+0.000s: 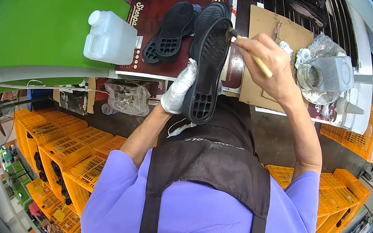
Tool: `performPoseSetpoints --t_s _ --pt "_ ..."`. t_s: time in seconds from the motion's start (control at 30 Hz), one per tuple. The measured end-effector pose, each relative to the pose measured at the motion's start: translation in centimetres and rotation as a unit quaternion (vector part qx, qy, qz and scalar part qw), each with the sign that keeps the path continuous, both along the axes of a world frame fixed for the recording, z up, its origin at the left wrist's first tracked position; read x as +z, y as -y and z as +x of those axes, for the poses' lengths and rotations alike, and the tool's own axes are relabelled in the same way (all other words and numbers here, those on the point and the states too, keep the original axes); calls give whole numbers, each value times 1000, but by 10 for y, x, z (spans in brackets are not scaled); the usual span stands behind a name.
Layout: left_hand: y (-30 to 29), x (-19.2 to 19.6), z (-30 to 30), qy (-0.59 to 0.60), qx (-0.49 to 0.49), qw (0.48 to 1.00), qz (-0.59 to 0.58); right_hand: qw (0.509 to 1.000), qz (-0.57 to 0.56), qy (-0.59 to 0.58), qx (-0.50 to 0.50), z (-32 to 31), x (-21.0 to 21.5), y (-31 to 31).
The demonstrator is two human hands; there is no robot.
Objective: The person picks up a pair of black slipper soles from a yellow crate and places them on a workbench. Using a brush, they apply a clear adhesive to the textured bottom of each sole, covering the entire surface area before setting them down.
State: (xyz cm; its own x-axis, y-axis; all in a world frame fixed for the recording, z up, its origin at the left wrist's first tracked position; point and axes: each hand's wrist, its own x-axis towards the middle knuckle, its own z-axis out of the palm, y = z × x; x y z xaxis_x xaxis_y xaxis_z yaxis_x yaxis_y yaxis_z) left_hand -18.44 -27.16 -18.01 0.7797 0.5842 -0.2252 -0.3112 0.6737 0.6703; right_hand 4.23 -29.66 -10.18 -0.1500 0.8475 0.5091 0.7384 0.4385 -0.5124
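Observation:
My left hand [179,88], in a white glove, holds a black shoe sole [208,67] from underneath, tread side up and lengthwise away from me. My right hand [269,61] grips a small brush with a pale wooden handle [258,63]. The bristle tip touches the sole's far right edge. Two more black soles [172,29] lie on the dark red board [142,40] to the left, and another lies behind the held one.
A white plastic jug [108,38] stands on the left by a green panel [39,17]. On the right, a foil-wrapped container [326,76] sits beside a brown cardboard sheet [277,32]. Yellow crates [67,148] are stacked below, with more at the right [372,136].

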Motion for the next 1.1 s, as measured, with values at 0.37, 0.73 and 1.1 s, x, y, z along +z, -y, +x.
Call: performPoseSetpoints --t_s 0.37,0.73,1.1 --pt "-3 6 1 176 -48 966 -185 983 13 74 167 -13 -14 21" --pt "-13 3 8 99 19 968 -230 897 -220 -233 305 -30 -2 44" --pt "-11 4 1 -111 4 977 180 961 -179 -211 -20 -1 4 1"
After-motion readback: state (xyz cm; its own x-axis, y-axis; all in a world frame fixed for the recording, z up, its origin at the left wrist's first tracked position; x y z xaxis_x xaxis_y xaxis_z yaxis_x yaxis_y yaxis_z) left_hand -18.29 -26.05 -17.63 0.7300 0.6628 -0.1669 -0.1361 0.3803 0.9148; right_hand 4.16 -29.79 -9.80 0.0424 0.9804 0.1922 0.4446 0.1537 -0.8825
